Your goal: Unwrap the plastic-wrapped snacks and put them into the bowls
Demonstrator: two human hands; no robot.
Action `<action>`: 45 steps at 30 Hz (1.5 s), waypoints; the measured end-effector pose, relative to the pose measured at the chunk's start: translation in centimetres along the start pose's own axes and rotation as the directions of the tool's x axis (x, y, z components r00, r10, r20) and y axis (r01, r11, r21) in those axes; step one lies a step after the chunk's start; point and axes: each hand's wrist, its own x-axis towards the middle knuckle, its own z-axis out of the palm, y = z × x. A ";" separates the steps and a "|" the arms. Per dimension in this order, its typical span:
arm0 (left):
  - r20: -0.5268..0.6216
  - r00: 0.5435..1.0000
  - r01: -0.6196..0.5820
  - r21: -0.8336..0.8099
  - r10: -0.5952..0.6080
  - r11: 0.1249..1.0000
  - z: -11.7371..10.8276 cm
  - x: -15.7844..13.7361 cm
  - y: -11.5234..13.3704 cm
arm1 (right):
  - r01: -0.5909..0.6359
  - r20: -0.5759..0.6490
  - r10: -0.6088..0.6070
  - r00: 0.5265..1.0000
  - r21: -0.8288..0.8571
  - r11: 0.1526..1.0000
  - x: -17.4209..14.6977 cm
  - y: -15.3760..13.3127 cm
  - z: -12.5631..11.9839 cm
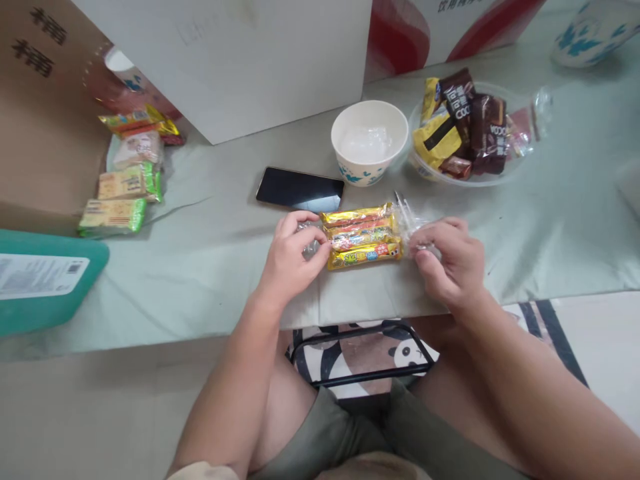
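Observation:
Several yellow-wrapped snack sticks (364, 256) lie side by side in a clear plastic bag (407, 217) near the table's front edge. My left hand (295, 252) pinches the bag's crumpled left end between thumb and fingers. At the opposite end, my right hand (450, 259) is closed on the gathered clear plastic, its fingertips curled in. Just behind the sticks lies a black smartphone (300, 189), screen up. A white paper bowl (367, 175) with a blue leaf pattern stands behind the bag, with clear plastic inside it.
A clear bowl (430, 172) of brown and yellow wrapped snacks stands at the right. Green and white snack packs (113, 215) lie at the left, near a teal container (90, 267). White (280, 73) and brown (45, 133) boxes line the back. A patterned paper cup (590, 40) stands far right.

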 end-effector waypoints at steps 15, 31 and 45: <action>-0.106 0.994 -0.021 -0.147 0.006 0.989 -0.8 0.2 -0.2 | -0.066 -0.066 0.059 0.996 -0.111 0.992 -0.1 0.0 0.9; 0.134 0.979 0.178 -0.168 -0.157 0.970 -0.6 -0.1 -0.2 | -0.064 -0.009 0.063 0.998 -0.118 0.991 0.0 -0.3 1.1; 0.244 0.970 0.015 -0.025 -0.009 1.000 -0.5 0.2 -0.5 | -0.089 -0.007 0.089 0.996 -0.094 0.992 -0.3 -0.6 1.9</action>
